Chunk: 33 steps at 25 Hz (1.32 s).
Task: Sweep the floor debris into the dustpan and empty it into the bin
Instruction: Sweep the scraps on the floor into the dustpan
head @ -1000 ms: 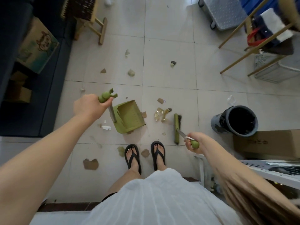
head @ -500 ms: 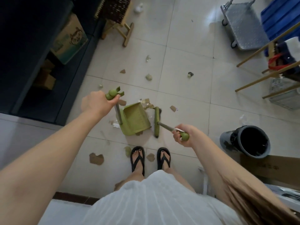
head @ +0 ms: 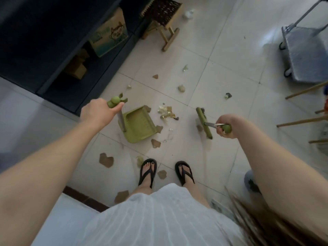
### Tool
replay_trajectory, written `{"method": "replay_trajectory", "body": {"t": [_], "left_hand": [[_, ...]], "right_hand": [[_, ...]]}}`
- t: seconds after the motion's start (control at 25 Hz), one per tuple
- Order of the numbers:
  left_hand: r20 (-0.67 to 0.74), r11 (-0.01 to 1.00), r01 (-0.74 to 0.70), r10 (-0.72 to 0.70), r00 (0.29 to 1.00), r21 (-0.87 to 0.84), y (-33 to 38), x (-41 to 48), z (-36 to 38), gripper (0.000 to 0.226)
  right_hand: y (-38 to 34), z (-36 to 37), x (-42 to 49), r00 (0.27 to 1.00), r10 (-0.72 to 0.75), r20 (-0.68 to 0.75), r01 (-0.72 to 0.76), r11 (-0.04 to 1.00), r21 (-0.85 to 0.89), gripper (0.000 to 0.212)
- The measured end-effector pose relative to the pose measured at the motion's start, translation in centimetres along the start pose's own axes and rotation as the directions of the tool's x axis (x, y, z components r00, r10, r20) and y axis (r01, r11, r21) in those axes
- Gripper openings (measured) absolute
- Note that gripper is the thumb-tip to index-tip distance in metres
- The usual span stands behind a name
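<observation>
Pale floor tiles [head: 221,71], littered. Nearest my sandals lie flat cardboard scraps [head: 106,159]; they look light and stiff, and I expect they will slide easily. Beyond them my left hand [head: 99,112] has its fingers wrapped round the top of the dustpan [head: 138,124] handle, with the open lip turned toward the mess. My right hand [head: 224,126] has its fingers closed round the brush [head: 204,122] grip. Between pan and brush head lies a crumpled wrapper [head: 166,112], probably springy and feather-light, so likely to skitter; short strokes seem best. Farther out, small bits [head: 181,88] lie well apart from both.
</observation>
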<state>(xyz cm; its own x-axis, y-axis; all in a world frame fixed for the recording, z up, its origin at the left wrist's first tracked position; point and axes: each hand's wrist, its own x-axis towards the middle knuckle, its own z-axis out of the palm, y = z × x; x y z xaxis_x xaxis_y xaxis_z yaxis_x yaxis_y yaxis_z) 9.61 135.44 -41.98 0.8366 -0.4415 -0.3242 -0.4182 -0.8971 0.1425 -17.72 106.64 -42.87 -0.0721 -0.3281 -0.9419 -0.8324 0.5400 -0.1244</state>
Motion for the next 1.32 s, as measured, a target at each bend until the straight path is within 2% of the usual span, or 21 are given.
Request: {"method": "replay_trajectory", "body": {"t": [0.08,0.16,0.32,0.4,0.52,0.6,0.76,1.0,1.12,1.32], "left_hand": [[-0.027,0.997,0.073,-0.074,0.997,-0.026,-0.2,-1.5,1.1,0.076],[-0.024,0.982,0.156,-0.160,0.987,-0.109,-0.3,-3.4,2.3,0.073],[-0.029,0.918,0.324,-0.339,0.940,-0.229,1.7,-8.1,3.7,0.065],[-0.053,0.879,0.405,-0.430,0.901,-0.251,2.4,-10.9,4.3,0.065],[-0.070,0.811,0.493,-0.538,0.840,-0.316,2.2,-14.7,5.3,0.067],[-0.071,0.789,0.541,-0.582,0.810,-0.291,2.3,-17.1,5.9,0.068],[-0.071,0.800,0.549,-0.579,0.812,-0.241,1.9,-20.3,6.4,0.075],[-0.113,0.810,0.506,-0.556,0.824,-0.297,-0.6,-21.8,4.6,0.071],[-0.108,0.823,0.453,-0.513,0.852,-0.343,-1.3,-21.2,3.4,0.070],[-0.129,0.869,0.381,-0.437,0.890,-0.315,-0.6,-18.7,1.6,0.071]], "right_hand": [[-0.2,-1.7,1.5,0.999,-0.038,-0.031,0.034,0.991,-0.133,0.025],[0.0,-3.8,2.9,0.997,-0.059,-0.043,0.051,0.983,-0.175,0.025],[1.4,-6.1,4.7,0.997,-0.081,-0.021,0.079,0.995,-0.055,0.022],[2.4,-6.4,5.4,0.997,-0.054,0.053,0.055,0.998,-0.009,0.023],[4.0,-5.5,6.2,0.990,-0.073,0.119,0.075,0.997,-0.013,0.019],[5.4,-3.9,5.9,0.984,-0.068,0.165,0.076,0.996,-0.041,0.019],[7.7,0.1,4.5,0.964,-0.057,0.259,0.084,0.992,-0.093,0.014],[8.5,3.3,1.6,0.940,0.002,0.342,0.035,0.994,-0.101,0.015],[8.2,3.5,1.1,0.942,0.006,0.337,0.026,0.996,-0.090,0.014],[6.1,0.7,1.1,0.960,-0.016,0.278,0.038,0.997,-0.072,0.005]]}}
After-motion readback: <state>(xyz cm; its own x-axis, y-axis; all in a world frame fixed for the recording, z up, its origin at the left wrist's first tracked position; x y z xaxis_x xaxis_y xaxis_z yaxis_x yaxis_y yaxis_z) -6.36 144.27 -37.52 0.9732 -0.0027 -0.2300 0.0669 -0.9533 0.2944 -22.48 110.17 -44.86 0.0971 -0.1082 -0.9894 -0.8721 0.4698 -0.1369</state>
